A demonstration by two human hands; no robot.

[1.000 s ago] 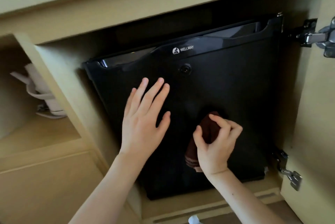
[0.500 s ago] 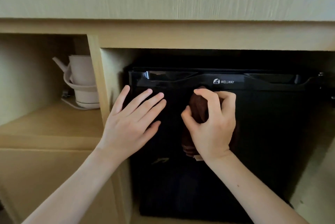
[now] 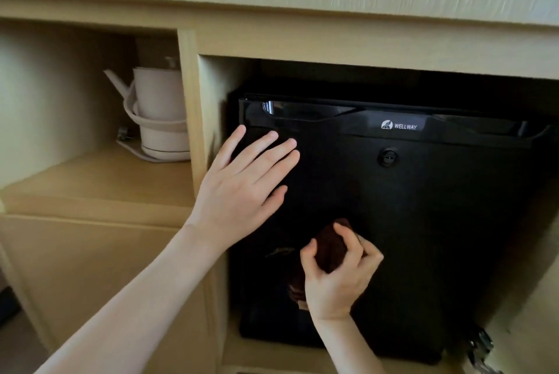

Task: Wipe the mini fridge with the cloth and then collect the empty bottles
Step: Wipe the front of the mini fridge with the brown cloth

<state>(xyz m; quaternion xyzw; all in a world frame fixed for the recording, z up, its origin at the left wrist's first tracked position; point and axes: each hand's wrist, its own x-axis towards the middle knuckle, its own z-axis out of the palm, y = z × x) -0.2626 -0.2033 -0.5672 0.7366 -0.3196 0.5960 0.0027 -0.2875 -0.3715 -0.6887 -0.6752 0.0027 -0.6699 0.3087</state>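
Left hand (image 3: 242, 189) flat, fingers spread on mini fridge (image 3: 423, 222) door, upper left. Right hand (image 3: 335, 277) grips bunched cloth (image 3: 331, 248) lower down, probably pressing door; unwiped area up and right.

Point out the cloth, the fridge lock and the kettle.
cloth (image 3: 331, 248), head view, bunched top fold
lock (image 3: 388, 156), head view, round face
kettle (image 3: 157, 95), head view, side of body

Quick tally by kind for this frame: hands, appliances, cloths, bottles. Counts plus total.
Bare hands: 2 (left hand, right hand)
Black box-shaped mini fridge: 1
Dark brown bunched cloth: 1
Cream spouted electric kettle: 1
Bottles: 0 in view
Total: 5
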